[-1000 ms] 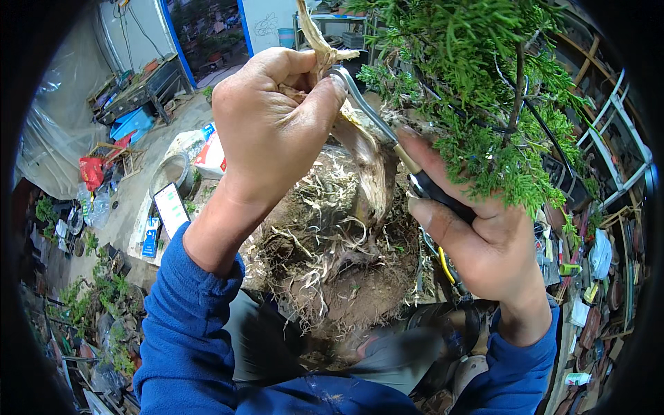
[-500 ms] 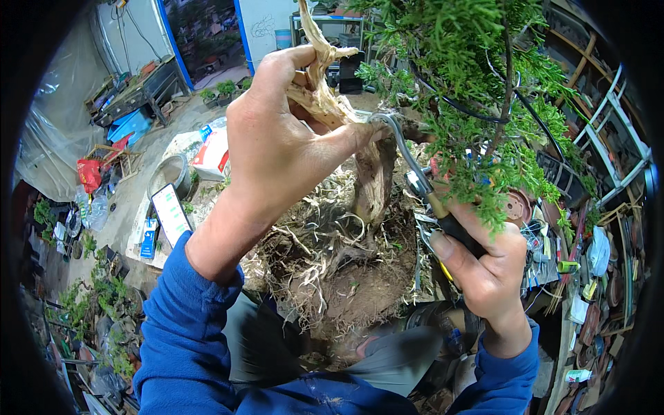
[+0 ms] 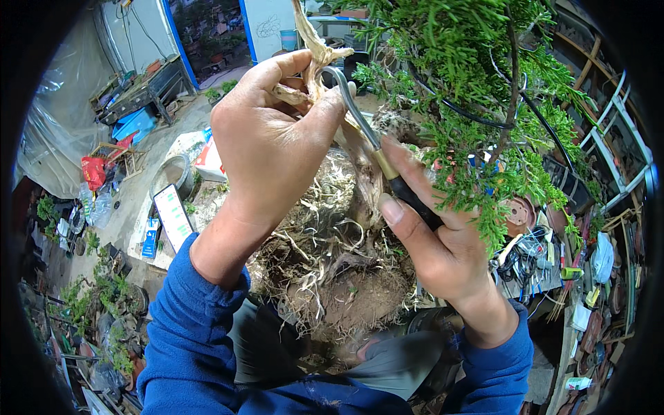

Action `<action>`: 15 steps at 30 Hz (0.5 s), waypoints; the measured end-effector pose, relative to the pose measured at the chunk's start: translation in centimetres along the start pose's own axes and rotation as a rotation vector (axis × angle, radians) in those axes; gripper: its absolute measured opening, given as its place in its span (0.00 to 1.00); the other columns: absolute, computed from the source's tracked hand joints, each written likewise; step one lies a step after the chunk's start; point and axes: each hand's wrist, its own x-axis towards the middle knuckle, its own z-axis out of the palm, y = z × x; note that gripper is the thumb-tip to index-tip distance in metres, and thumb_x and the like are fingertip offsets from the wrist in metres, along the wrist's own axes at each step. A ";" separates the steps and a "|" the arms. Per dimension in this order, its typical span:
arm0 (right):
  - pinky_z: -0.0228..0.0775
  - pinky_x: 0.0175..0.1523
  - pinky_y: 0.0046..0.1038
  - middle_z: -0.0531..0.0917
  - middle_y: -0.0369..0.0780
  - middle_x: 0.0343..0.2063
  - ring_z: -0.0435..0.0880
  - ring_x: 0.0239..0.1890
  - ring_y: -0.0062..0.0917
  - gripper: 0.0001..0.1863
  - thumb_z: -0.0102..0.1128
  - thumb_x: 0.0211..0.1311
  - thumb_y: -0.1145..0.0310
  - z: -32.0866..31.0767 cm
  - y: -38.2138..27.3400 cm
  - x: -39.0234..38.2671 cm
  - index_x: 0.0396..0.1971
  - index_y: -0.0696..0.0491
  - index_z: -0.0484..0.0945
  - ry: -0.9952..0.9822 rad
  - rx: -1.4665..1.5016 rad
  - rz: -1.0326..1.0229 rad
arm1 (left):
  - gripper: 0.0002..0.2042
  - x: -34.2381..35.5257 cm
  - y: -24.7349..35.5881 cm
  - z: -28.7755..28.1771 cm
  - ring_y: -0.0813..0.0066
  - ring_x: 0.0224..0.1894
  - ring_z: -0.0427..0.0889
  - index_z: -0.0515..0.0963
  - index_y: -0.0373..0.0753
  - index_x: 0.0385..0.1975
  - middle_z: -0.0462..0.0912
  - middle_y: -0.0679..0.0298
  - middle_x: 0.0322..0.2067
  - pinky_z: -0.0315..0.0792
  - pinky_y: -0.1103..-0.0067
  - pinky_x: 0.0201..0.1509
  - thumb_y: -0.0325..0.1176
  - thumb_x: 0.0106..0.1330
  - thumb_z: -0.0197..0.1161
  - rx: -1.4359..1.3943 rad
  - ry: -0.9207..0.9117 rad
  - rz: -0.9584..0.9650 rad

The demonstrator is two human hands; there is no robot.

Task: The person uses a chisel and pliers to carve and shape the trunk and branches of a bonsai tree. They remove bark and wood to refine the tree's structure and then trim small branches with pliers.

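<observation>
- While the bare root ball [image 3: 332,277] of a small juniper tree rests on the person's lap, just above the blue sleeves [image 3: 187,332], both hands work at its pale, twisted trunk [image 3: 315,52].
- Left hand [image 3: 270,145] is wrapped around the upper trunk, thumb and fingers pressed together on the dry wood, steadying it.
- Right hand [image 3: 436,242] is closed on the dark handle of a curved metal carving tool [image 3: 360,117], thumb laid along the shaft; the hooked tip sits right beside the left thumb, touching the wood.
- Judging by this, the step in hand looks like scraping or hollowing the bare wood near the top of the trunk; the next stroke would call for a short, controlled pull, with the blade kept off the left thumb.
- Room is tight: green foliage [image 3: 477,83] and a black wire [image 3: 470,117] wound on the branch crowd the right hand from above and to the right, so the tool's handle has little swing that way.
- Loose roots hang free below the hands, near the wrists.
- Further off, the left side is more open: a concrete floor [image 3: 131,200] with a metal bowl [image 3: 173,176], a white bag, and potted plants.
- To the far right, a cluttered surface [image 3: 553,256] of tools and pots lies well apart from the hands.
</observation>
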 end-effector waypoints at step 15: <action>0.63 0.72 0.31 0.82 0.52 0.61 0.80 0.66 0.39 0.29 0.60 0.64 0.82 -2.8 -5.8 1.9 0.67 0.56 0.77 -0.128 -0.146 0.191 | 0.05 1.5 -0.4 -0.5 0.75 0.31 0.89 0.80 0.23 0.37 0.88 0.54 0.31 0.85 0.81 0.33 0.14 0.63 0.65 -0.078 -0.130 -0.004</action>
